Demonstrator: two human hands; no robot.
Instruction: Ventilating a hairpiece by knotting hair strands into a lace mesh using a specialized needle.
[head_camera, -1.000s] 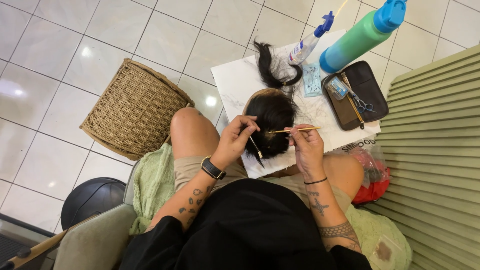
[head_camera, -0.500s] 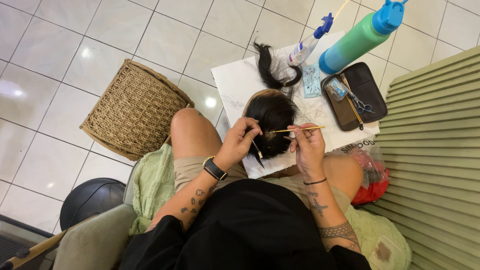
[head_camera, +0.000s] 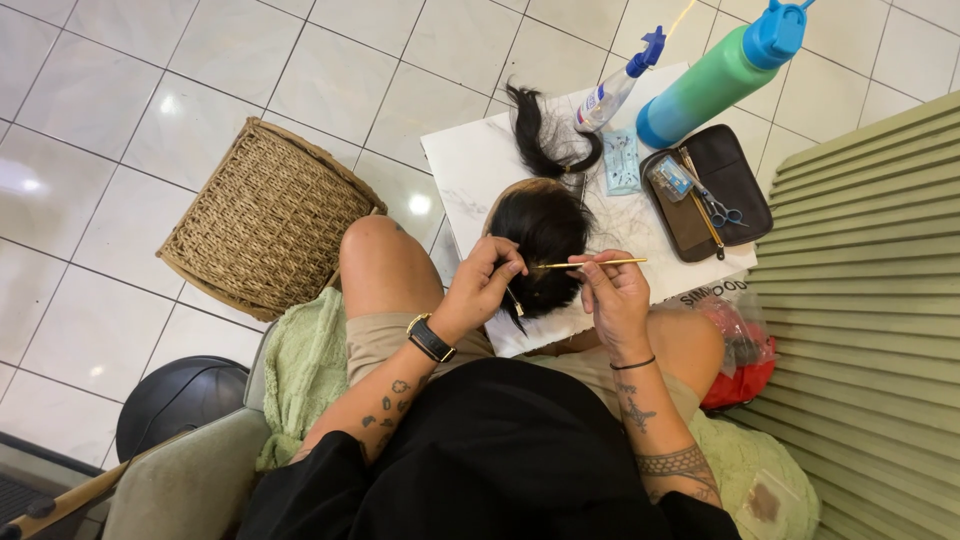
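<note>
Little has moved: left hand (head_camera: 488, 282) still pinches dark wig (head_camera: 542, 240), right hand (head_camera: 612, 295) grips needle (head_camera: 590, 264).

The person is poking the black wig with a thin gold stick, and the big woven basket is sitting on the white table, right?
Not quite. The woven basket sits on the tiled floor, left of the white table, as the head view shows. The rest holds: the right hand holds the thin gold stick against the black wig, with the left hand on it.
</note>
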